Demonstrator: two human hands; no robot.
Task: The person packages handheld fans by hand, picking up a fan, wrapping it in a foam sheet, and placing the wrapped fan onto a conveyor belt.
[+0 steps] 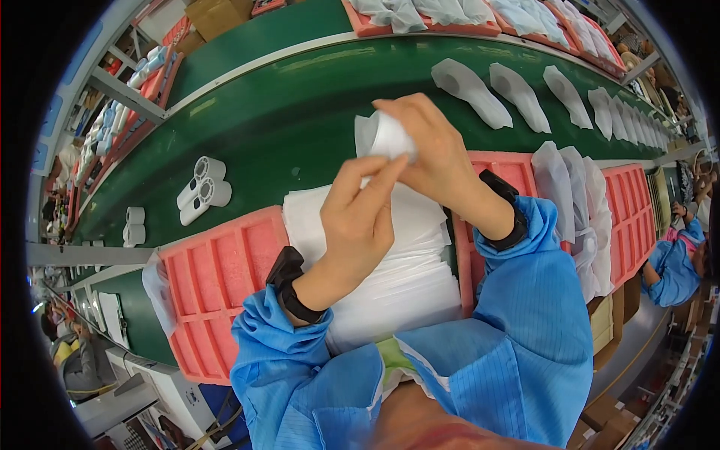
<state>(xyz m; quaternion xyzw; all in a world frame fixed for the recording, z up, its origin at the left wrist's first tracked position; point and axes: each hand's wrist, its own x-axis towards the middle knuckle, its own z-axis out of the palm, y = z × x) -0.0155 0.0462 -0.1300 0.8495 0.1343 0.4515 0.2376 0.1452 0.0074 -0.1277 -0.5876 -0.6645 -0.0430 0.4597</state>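
Note:
A white part inside a thin, cloudy white bag (385, 136) is held up over the green bench. My right hand (431, 150) curls round it from the right, fingers bent over its top. Thumb and fingers of my left hand (354, 217) pinch at the lower end of the same bag, close against my right hand. Beneath both hands lies a thick stack of flat white bags (397, 300). The part's shape is mostly hidden by the bag and my fingers.
Red compartment trays (217, 277) flank the stack; bagged parts (574, 202) lie on the right one. Bare white parts with round ends (206, 191) stand on the green belt (270, 120) at left. Several bagged parts (472, 94) line its right side. Another person (675, 255) sits far right.

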